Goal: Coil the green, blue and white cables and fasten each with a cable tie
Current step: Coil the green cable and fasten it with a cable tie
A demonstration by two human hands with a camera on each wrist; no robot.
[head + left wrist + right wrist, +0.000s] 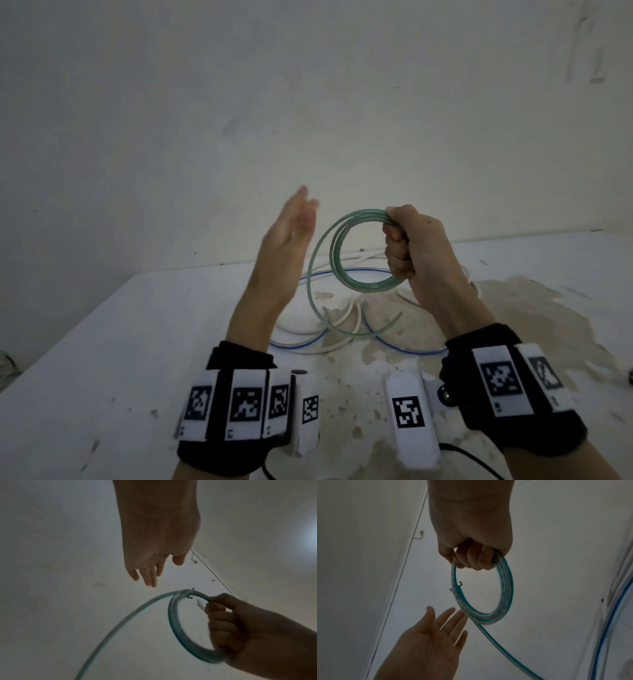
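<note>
Above the desk (102, 342), the right hand (416, 246) is raised with its fingers (471, 557) curled tight round one side of the green cable (337, 236), which is wound into a small coil of several turns. That coil hangs upright from the clenched fingers, clear of the desk surface. One longer strand leaves the coil on the side away from the fingers, sweeps down in a wide arc and reaches the desk below the hands, where its free end lies curved upward.

Beside the coil, the left hand (287, 246) is held up with its fingers (452, 618) straight and slightly spread, holding nothing. Its fingertips are near the outer edge of the coil; whether they touch it cannot be told, as the hand is blurred.

Below both sets of fingers, on the desk, lie the blue cable (346, 272) and the white cable (298, 325), both loose and uncoiled, crossing one another in open loops. The desk surface round them is stained brownish. Black wrist bands (236, 404) with printed square markers sit on both forearms. A pale wall (308, 85) stands behind the desk.
</note>
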